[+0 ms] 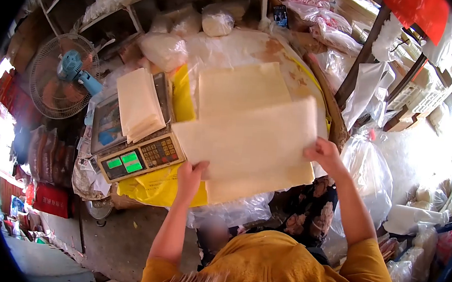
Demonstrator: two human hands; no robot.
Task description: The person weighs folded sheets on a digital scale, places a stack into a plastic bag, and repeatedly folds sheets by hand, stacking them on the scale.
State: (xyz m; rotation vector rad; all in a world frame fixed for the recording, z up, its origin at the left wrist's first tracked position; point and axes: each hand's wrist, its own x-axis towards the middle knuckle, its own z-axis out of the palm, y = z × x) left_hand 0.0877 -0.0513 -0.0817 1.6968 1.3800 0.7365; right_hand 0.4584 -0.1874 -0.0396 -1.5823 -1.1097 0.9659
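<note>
A wide, thin cream-coloured sheet is stretched between my two hands, its far edge lifted. My left hand pinches its left edge, and my right hand pinches the right edge. Below it lie more flat sheets, with their near edge showing. Another cream sheet or pile rests just beyond, partly covered. On the left, a folded stack of similar sheets sits on a digital scale with lit green displays. Whether I hold one sheet or more, I cannot tell.
A yellow plastic sheet covers part of the table. A fan stands at the left. Filled plastic bags line the back. To the right hangs a clear plastic bag, near a dark post.
</note>
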